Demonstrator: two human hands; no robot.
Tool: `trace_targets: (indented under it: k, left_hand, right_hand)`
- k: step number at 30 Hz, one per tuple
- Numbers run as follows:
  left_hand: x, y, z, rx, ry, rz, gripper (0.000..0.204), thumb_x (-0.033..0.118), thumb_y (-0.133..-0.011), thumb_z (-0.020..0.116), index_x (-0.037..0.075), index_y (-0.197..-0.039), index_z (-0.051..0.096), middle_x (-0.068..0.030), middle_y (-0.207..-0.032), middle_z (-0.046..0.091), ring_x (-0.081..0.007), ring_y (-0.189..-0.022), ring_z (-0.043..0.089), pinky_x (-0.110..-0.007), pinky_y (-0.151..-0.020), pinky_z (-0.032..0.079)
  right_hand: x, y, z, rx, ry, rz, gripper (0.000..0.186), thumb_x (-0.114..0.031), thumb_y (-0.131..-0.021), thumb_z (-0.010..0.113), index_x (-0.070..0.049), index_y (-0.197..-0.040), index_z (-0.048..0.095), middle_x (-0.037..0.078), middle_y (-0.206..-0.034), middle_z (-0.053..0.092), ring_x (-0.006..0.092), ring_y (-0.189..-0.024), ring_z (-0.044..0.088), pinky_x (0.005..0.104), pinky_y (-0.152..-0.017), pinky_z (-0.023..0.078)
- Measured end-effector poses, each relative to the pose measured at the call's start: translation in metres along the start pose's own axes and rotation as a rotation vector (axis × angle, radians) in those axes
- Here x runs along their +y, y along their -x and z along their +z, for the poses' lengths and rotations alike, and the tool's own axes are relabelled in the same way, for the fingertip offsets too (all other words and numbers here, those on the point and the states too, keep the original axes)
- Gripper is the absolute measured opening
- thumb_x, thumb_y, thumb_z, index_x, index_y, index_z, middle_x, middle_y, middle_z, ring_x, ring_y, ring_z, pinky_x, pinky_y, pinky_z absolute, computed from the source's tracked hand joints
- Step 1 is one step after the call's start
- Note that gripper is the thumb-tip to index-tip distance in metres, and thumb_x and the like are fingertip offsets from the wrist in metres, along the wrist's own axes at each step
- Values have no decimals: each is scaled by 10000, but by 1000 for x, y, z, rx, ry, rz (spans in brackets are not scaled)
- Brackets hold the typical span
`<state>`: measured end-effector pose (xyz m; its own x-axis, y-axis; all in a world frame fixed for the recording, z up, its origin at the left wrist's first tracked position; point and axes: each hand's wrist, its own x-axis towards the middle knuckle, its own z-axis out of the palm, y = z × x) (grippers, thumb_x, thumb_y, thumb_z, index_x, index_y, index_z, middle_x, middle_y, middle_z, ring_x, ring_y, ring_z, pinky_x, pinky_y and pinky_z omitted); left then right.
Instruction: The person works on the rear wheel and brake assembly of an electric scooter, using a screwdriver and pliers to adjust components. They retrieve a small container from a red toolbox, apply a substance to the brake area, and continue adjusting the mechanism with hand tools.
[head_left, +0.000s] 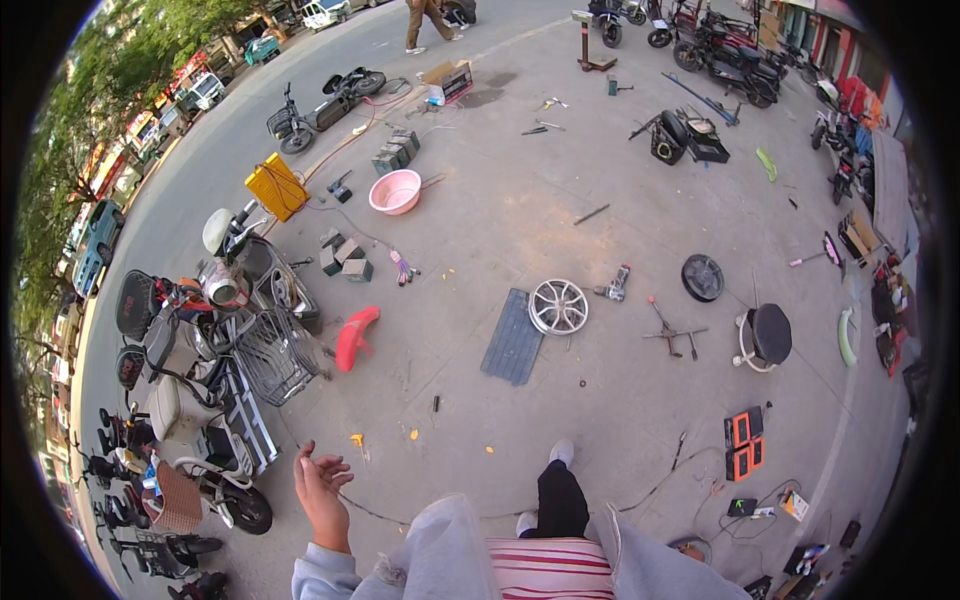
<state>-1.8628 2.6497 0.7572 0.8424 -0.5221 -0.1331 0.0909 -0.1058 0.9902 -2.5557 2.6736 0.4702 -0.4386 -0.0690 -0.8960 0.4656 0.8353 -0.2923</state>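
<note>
My left hand (322, 497) is raised at the lower left, empty, with its fingers loosely spread. It touches nothing. Beside it, to the left, an electric scooter (180, 415) with a pale body stands parked, next to a tricycle-like vehicle with a wire basket (275, 355). A red curved fender (354, 338) lies on the ground beyond my hand. My right hand is out of the picture. Ahead on the pavement, a silver spoked wheel rim (558, 307) rests partly on a dark ribbed mat (511, 338), and a power drill (614, 284) lies to its right.
A four-way lug wrench (675, 328), a black wheel (702, 277) and a round stool (770, 334) are at right. An orange-and-black case (744, 443) lies nearer, among cables. Farther out are a pink basin (395, 191), grey battery blocks (396, 150), a yellow box (277, 187) and a fallen scooter (325, 105).
</note>
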Motion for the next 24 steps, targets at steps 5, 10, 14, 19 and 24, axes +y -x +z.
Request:
trace_targets:
  k: [5,10,14,19,24]
  left_hand:
    - [45,-112,62,81,140,112,441,353,-1054,366,18,-1337,416,-98,-888,627,-171,-750,625,-301,-645,538]
    - [91,-224,125,120,214,146,403,329,-1053,375,29,-1319,422,-102,-882,632,-173,-735,624,-296,-622,537]
    - [100,-308,142,309,251,147,383,335,-1048,391,51,-1298,451,-83,-861,626,-146,-710,609,-274,-592,524]
    - [85,-469,185,593,380,58,329,338,-1034,423,92,-1236,508,-38,-840,614,-109,-679,577,-242,-565,487]
    - [128,-675,265,533,514,102,297,325,-1026,447,106,-1210,529,-8,-837,594,-93,-680,543,-231,-594,454]
  right_hand:
    - [-123,-10,97,243,182,-258,90,-94,-958,505,-39,-1024,532,115,-655,557,167,-446,469,339,-367,358]
    - [-277,31,323,71,390,-628,157,-81,-934,549,2,-1066,566,125,-693,612,174,-461,517,350,-374,380]
    - [-406,114,598,-363,538,-742,229,-112,-910,608,-32,-1124,616,112,-710,644,170,-504,554,324,-417,422]
    - [-492,254,883,-769,531,-915,140,-32,-925,562,8,-1044,624,81,-808,618,131,-635,565,256,-474,429]
    - [-522,392,1026,-943,52,-565,157,-47,-956,554,32,-1084,600,112,-947,641,188,-794,651,269,-624,542]
